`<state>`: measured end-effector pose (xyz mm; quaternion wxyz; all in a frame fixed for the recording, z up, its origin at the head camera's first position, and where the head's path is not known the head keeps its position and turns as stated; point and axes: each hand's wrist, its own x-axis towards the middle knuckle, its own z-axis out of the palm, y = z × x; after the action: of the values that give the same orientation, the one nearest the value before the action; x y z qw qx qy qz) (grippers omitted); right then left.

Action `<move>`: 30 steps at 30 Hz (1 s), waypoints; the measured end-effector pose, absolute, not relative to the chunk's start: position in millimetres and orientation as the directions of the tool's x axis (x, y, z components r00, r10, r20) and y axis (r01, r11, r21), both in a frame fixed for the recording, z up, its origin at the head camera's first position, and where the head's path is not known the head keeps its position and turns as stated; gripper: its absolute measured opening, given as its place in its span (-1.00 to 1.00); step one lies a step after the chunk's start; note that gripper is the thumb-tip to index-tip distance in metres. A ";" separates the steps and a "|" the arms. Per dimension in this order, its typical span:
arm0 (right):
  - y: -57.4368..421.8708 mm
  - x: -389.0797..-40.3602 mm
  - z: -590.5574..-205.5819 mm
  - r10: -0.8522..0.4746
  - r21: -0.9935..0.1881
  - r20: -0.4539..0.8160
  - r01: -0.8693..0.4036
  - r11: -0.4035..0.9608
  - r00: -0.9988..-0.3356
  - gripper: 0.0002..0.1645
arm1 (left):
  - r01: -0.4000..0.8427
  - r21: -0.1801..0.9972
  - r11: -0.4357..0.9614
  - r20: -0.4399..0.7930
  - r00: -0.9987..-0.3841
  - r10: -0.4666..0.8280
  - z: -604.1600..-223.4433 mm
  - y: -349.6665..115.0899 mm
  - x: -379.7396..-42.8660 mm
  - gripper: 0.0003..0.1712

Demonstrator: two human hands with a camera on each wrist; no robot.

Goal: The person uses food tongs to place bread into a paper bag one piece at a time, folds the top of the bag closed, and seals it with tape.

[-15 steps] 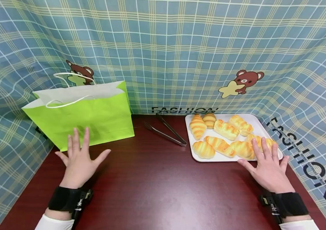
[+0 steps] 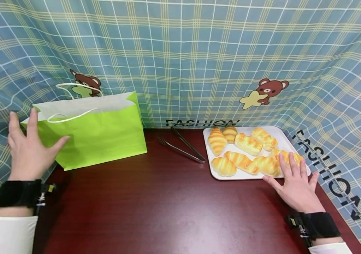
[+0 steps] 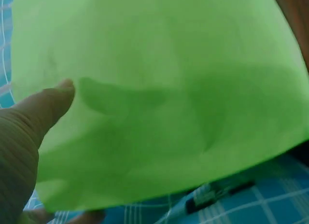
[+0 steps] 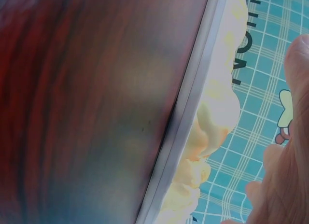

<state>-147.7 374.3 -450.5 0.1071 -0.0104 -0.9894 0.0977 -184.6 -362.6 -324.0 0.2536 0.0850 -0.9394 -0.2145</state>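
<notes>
The green bag (image 2: 101, 135) stands on its base at the bench's (image 2: 155, 204) back left corner, beside the spread, empty left hand (image 2: 29, 153), while the splayed, empty right hand (image 2: 296, 185) is near the back-right tray (image 2: 283, 139), presumably rimmed to keep breads (image 2: 248, 144) together

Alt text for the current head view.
A person's left hand is spread near the left end of a green paper bag, right hand spread over the near-right corner of a white tray of bread. Metal tongs lie between bag and tray on a dark red table.
</notes>
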 end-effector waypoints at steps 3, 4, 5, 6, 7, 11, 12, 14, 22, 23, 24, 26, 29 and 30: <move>375.5 -147.1 -450.5 0.045 -0.202 0.209 0.002 0.979 -0.977 0.14 | -0.079 0.399 0.914 0.386 -0.890 -0.245 -308.2 -372.9 -191.4 0.06; 375.8 -147.1 -450.4 0.045 -0.203 0.208 0.002 0.979 -0.977 0.14 | -0.082 0.383 0.920 0.383 -0.892 -0.239 -305.0 -374.8 -192.6 0.01; 375.9 -147.0 -450.3 0.045 -0.203 0.206 0.002 0.979 -0.978 0.15 | -0.080 0.365 0.928 0.385 -0.894 -0.229 -302.4 -376.2 -193.4 -0.06; 376.1 -147.2 -450.2 0.044 -0.203 0.205 0.002 0.979 -0.978 0.15 | -0.076 0.350 0.934 0.390 -0.895 -0.218 -300.2 -377.0 -193.5 -0.14; 376.3 -147.5 -450.0 0.044 -0.204 0.205 0.001 0.979 -0.978 0.15 | -0.069 0.340 0.938 0.396 -0.894 -0.209 -298.4 -377.4 -193.3 -0.22; 376.4 -148.7 -450.1 0.040 -0.204 0.202 -0.002 0.979 -0.979 0.15 | -0.050 0.303 0.952 0.420 -0.889 -0.181 -296.8 -374.1 -189.9 -0.46; 376.4 -148.9 -450.3 0.039 -0.204 0.201 -0.003 0.979 -0.979 0.15 | -0.055 0.304 0.951 0.420 -0.889 -0.185 -296.6 -372.5 -188.5 -0.49; 376.4 -149.2 -450.8 0.037 -0.206 0.201 -0.006 0.979 -0.979 0.15 | -0.067 0.302 0.951 0.417 -0.887 -0.195 -297.2 -369.0 -186.2 -0.51; 377.5 -149.4 -451.7 0.037 -0.206 0.214 -0.008 0.979 -0.976 0.15 | -0.038 0.312 0.949 0.457 -0.870 -0.185 -298.2 -352.0 -178.8 -0.57; 377.6 -149.4 -451.9 0.036 -0.206 0.215 -0.009 0.978 -0.976 0.15 | -0.027 0.316 0.948 0.462 -0.868 -0.179 -298.1 -348.9 -178.1 -0.58; 377.5 -149.3 -452.1 0.036 -0.206 0.215 -0.009 0.979 -0.976 0.15 | -0.014 0.318 0.948 0.469 -0.866 -0.171 -298.4 -345.8 -177.5 -0.59; 377.6 -149.2 -452.6 0.036 -0.206 0.218 -0.010 0.979 -0.975 0.15 | 0.009 0.327 0.945 0.478 -0.864 -0.157 -298.9 -339.1 -176.9 -0.59; 377.3 -149.0 -453.8 0.035 -0.209 0.222 -0.013 0.978 -0.975 0.15 | 0.038 0.331 0.943 0.493 -0.859 -0.138 -300.4 -328.6 -175.8 -0.60; 377.3 -148.8 -454.0 0.035 -0.210 0.223 -0.013 0.978 -0.974 0.15 | 0.045 0.329 0.943 0.501 -0.855 -0.134 -301.0 -325.5 -175.2 -0.61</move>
<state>-148.8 377.3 -454.0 0.1136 -0.0056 -0.9879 0.1057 -175.2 -325.5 -301.0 0.2683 0.0234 -0.9485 -0.1666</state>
